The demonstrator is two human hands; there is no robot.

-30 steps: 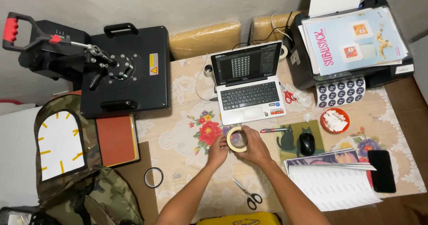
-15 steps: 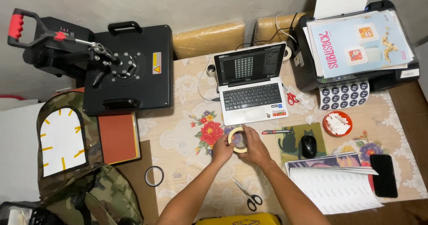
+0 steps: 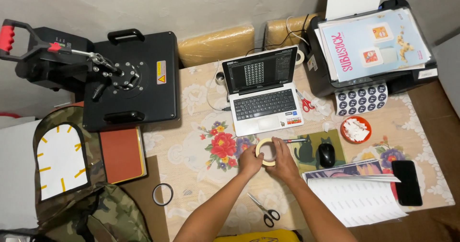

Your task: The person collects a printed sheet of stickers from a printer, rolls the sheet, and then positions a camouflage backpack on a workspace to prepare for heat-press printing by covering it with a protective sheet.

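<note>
Near the middle of the flowered tablecloth [image 3: 191, 155], just this side of the laptop [image 3: 263, 91], gripping a roll of tape [image 3: 266, 152] between left hand [image 3: 250, 159] and right hand [image 3: 282, 161], seemingly steadying it for picking at the end. Scissors [image 3: 264, 211] lying nearer. Holding much as half a second earlier.

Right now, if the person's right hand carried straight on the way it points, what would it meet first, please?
The right hand points up-left, already on the tape roll. Beyond it, the laptop front edge looks first in line, though height is unclear.
</note>
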